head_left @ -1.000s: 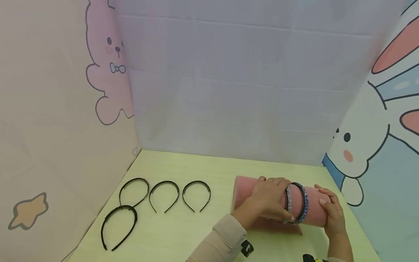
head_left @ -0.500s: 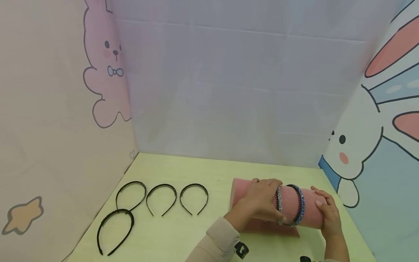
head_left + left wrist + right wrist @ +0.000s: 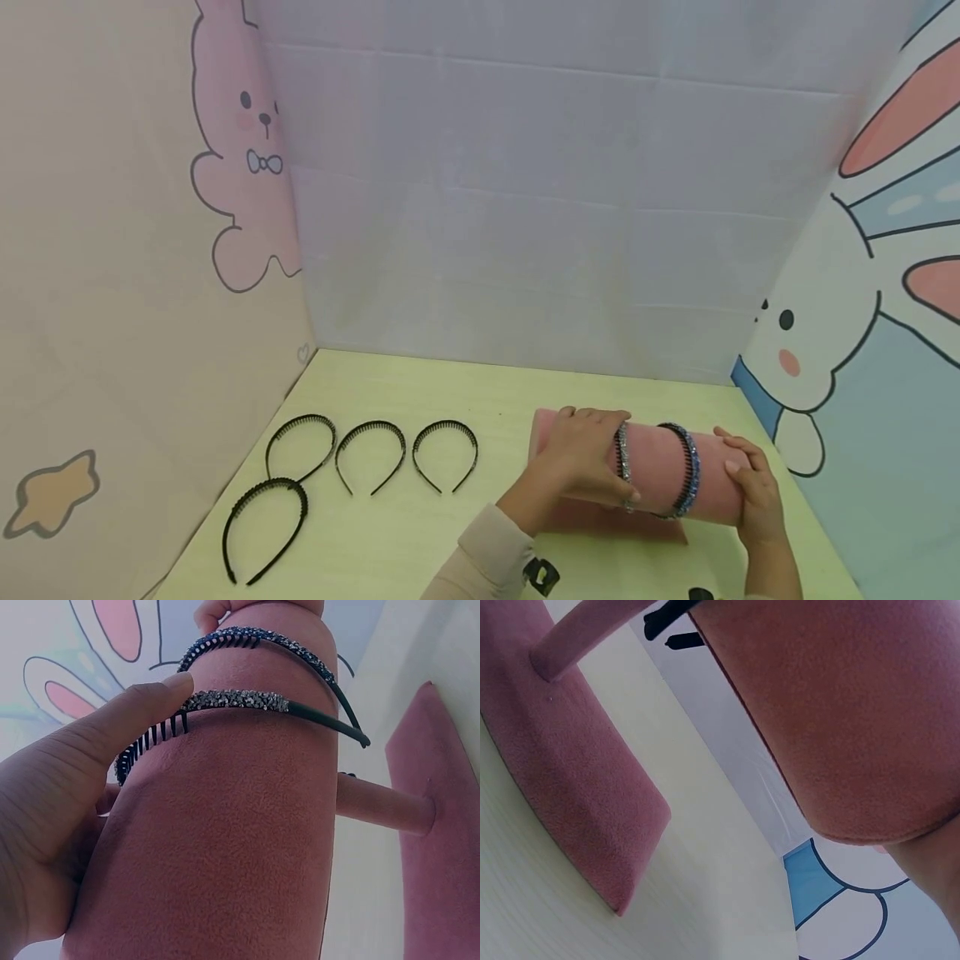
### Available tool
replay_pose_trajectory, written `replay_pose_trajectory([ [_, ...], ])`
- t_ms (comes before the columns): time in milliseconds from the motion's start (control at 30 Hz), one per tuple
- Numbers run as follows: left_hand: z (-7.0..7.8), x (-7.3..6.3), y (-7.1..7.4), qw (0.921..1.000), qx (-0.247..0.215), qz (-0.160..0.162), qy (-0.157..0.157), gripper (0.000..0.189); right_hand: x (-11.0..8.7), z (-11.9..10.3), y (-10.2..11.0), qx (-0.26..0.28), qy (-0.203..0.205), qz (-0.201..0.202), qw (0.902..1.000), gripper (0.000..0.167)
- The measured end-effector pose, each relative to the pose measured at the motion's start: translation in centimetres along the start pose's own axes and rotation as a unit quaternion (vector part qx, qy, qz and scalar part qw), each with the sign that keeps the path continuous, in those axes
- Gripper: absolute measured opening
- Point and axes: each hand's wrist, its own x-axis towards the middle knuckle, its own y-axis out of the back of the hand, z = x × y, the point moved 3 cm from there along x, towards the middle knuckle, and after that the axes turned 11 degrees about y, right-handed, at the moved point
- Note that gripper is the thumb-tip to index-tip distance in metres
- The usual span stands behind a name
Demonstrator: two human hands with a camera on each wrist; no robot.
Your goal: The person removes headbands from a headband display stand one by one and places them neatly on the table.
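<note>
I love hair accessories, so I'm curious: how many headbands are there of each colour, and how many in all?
Dark headbands on the table: 4
Silver-glitter headband on the pink stand: 1
Blue-glitter headband on the pink stand: 1
Total: 6

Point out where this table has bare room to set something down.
The table looks bare along the back wall, between the rightmost loose headband and the pink roll, and at front between the nearest black headband and the left sleeve. It's tight at left, where that one crowds the headband behind, and at right, around the left hand and right hand.
</note>
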Motion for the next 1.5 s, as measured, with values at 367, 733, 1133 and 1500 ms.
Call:
replay_pose_trajectory([
  [367, -1.1, -0.7, 0.1, 0.9996, 0.022, 0.018, 0.009, 0.104, 0.0, -0.1, 0.0, -0.002, 0.003, -0.003, 1.0, 0.028],
  [733, -2.0, -1.3, 0.5, 0.9984, 0.036, 0.037, 0.023, 0.104, 0.0, 0.0, -0.1, -0.004, 0.001, 0.003, 1.0, 0.027],
  [1133, -4.1, -2.1, 0.5, 0.9972, -0.051, 0.043, 0.034, 0.105, 0.0, -0.1, 0.0, 0.007, -0.005, -0.004, 1.0, 0.029],
  [1500, -6.1, -2.9, -0.4, 0.9846, -0.164, 0.043, 0.044, 0.105, 0.0, 0.1, 0.1, 0.008, 0.003, -0.006, 0.9999, 0.028],
])
